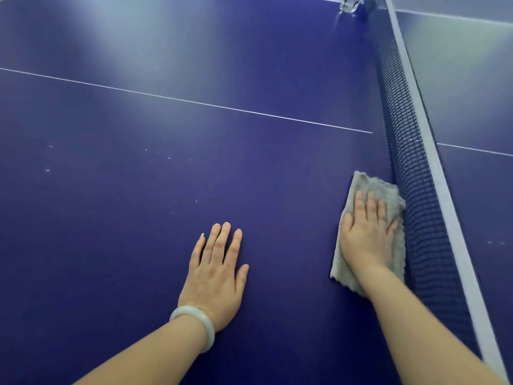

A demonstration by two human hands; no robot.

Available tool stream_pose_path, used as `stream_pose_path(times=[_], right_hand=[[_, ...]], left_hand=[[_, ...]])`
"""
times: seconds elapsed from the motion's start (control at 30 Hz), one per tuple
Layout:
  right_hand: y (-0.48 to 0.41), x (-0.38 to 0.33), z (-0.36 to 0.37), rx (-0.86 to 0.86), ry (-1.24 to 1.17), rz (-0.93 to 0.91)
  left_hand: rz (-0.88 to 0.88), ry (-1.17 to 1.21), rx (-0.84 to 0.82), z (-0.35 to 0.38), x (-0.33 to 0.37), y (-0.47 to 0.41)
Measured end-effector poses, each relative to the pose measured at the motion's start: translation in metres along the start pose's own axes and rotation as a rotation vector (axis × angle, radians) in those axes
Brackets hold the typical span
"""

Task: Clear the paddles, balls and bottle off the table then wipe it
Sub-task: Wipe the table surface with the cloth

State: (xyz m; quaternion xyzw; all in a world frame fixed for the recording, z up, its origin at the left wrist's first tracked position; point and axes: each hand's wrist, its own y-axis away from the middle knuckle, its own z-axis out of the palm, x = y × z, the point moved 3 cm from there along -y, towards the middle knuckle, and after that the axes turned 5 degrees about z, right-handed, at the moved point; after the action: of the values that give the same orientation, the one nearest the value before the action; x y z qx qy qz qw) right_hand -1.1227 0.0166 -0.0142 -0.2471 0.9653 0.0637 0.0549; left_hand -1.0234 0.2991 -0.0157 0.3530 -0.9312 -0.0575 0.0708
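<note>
Our blue table [138, 120] fills pretty much the whole view, shiny enough to catch pale glare across the far part. A thin white line [194, 102] runs across it to the net [410, 168]. A few small white specks [166, 157] sit on the surface ahead of our left hand.

Our right hand [366, 232] is flat, fingers straight and close together, pressing a grey-green cloth [369, 184] onto the table. The cloth's right edge lies against the foot of the net, so that side is tight. Our left hand [216, 270] lies palm down on bare table, fingers straight and slightly spread, with a pale bracelet [200, 323] on the wrist. The two hands are well apart.

To the left and ahead of the hands it's wide blue surface. The net with its white top band runs along our right from the near corner to the far end, and the other half [458, 79] lies beyond it. By the net's far end stands something clear, cut off by the frame, which looks like the bottle [350, 4].
</note>
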Motion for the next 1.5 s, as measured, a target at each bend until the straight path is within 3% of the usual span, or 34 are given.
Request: stream_pose_path(times=[0.13,0.33,0.6,0.8,0.87,0.97,1.1,1.2,1.37,1.5], right_hand=[[0.062,-0.017,0.012,0.02,0.055,-0.025],[0.062,-0.071,0.02,-0.021,0.022,-0.109],[0.171,-0.088,0.033,0.027,-0.029,0.025],[0.173,-0.094,0.033,0.016,0.003,0.073],[0.174,-0.095,0.033,0.018,0.009,0.07],[0.175,-0.095,0.032,0.022,-0.006,0.075],[0.175,-0.096,0.032,0.008,-0.002,0.091],[0.175,-0.099,0.031,-0.005,0.015,0.105],[0.205,-0.142,0.034,0.021,-0.04,0.3],[0.221,-0.245,0.053,-0.008,0.018,0.122]], left_hand=[[0.0,0.013,0.02,0.001,0.0,0.0],[0.015,0.008,0.025,0.003,-0.001,-0.001],[0.043,0.052,0.005,-0.002,-0.001,0.001],[0.173,0.335,0.102,-0.017,-0.027,0.013],[0.127,0.341,0.18,-0.024,-0.062,0.028],[-0.094,0.244,0.245,-0.027,-0.139,0.053],[-0.373,0.13,0.115,-0.023,-0.224,0.067],[-0.375,0.044,0.078,-0.019,-0.24,0.067],[-0.374,0.012,0.099,-0.015,-0.24,0.066],[-0.364,0.018,0.099,-0.015,-0.24,0.066]])
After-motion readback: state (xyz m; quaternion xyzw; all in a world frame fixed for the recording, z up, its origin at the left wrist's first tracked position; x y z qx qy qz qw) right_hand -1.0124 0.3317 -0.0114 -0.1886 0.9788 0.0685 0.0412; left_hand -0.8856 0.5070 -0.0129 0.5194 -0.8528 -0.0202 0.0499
